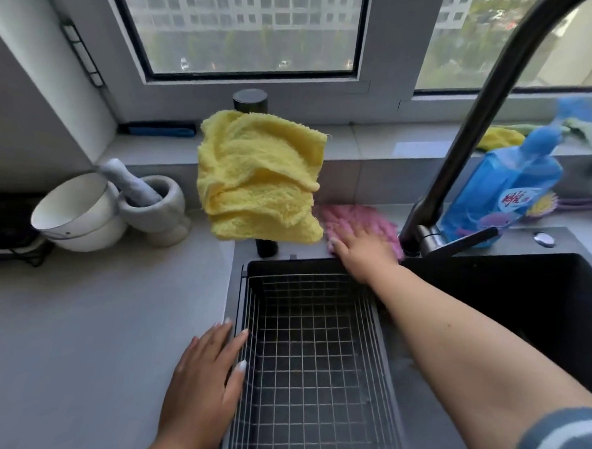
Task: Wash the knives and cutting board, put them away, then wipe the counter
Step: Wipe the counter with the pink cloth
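Note:
My right hand lies flat on a pink fluffy cloth on the strip of counter behind the sink, just left of the faucet base. My left hand rests flat with straight fingers on the grey counter, its fingertips at the left rim of the black sink. A yellow towel hangs draped over a black upright post behind the sink. No knife or cutting board is in view.
A wire mesh basket sits in the sink's left part. The black faucet arches overhead. A blue detergent bottle stands at the right. White bowls and a stone mortar with pestle sit at the left.

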The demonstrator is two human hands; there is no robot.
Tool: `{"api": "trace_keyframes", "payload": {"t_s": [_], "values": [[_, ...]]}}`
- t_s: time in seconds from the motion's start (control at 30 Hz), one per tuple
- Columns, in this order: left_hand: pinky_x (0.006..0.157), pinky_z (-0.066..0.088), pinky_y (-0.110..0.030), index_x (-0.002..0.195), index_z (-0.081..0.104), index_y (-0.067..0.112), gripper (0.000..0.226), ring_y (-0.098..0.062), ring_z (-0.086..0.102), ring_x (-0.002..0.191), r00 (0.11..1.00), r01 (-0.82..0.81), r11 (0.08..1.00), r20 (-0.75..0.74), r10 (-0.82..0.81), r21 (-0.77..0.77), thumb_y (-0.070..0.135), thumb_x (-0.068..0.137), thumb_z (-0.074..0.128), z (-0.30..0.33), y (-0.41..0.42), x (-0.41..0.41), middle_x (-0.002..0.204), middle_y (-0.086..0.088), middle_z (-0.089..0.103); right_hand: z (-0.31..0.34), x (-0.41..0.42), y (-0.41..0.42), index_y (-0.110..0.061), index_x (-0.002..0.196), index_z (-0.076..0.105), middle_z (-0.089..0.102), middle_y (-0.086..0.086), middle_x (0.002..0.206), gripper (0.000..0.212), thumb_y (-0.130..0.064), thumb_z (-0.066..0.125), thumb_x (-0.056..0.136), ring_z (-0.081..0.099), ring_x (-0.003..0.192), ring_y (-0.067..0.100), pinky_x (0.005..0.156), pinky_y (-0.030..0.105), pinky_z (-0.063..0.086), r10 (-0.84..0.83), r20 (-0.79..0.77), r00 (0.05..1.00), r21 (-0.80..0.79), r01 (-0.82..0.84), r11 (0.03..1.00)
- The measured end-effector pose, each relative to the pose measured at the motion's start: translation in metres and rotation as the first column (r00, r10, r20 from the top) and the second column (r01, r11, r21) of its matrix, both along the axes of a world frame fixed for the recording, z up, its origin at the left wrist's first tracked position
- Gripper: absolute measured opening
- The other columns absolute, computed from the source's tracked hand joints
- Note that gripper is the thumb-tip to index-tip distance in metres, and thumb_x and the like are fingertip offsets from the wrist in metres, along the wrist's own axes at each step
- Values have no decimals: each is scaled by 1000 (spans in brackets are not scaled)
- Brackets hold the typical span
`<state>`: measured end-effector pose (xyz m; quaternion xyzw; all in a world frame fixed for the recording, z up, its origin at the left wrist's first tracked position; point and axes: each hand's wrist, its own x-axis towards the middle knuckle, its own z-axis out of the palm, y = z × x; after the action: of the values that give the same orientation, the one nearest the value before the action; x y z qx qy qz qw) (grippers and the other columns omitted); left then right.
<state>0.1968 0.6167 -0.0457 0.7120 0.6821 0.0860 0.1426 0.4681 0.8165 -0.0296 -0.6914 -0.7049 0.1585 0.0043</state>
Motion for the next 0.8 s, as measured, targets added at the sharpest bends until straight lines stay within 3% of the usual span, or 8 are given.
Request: {"api": "trace_keyframes", "payload": {"t_s": [0.17, 0.3, 0.5, 0.67, 0.8], "values": [[118, -2, -26, 146, 27, 42, 72, 0, 5, 144, 1000, 2, 1000, 18, -2, 20, 57, 81, 0, -3, 1, -1, 157, 15, 18, 2, 2, -15, -22, 152, 19, 14, 6, 160, 62, -53, 22, 98, 13, 146, 28, 117, 43, 15, -127, -83, 988, 19, 130, 991], [118, -1, -27, 145, 26, 43, 72, 0, 6, 144, 1000, 2, 1000, 23, -2, 28, 57, 81, -1, -4, 1, -1, 157, 15, 18, 6, 2, -33, -22, 147, 33, 27, 8, 156, 57, -50, 26, 98, 23, 144, 26, 114, 41, 24, -164, -164, 973, 41, 172, 984], [119, 0, -27, 145, 26, 44, 72, 0, 7, 144, 999, -1, 999, 41, 0, 37, 58, 80, -2, -4, 0, -1, 157, 16, 18, 13, 11, -44, -20, 128, 58, 61, 10, 127, 35, -29, 44, 98, 55, 116, 28, 88, 30, 42, -193, -198, 961, 112, 218, 970], [119, 3, -28, 144, 32, 41, 73, -3, 12, 145, 999, -8, 999, 44, 6, 43, 57, 81, -1, -3, -1, 0, 156, 14, 22, 19, 16, -50, -21, 120, 66, 68, 8, 116, 30, -31, 49, 97, 59, 110, 28, 82, 28, 42, -249, -246, 937, 84, 276, 957], [118, 2, -26, 145, 33, 38, 61, -4, 13, 145, 999, -9, 999, 46, 7, 38, 50, 89, 11, -1, -1, 1, 156, 12, 23, 31, 29, -71, -12, 100, 72, 70, 12, 96, 26, -29, 52, 96, 62, 95, 30, 67, 25, 35, -287, -344, 894, 43, 320, 946]]}}
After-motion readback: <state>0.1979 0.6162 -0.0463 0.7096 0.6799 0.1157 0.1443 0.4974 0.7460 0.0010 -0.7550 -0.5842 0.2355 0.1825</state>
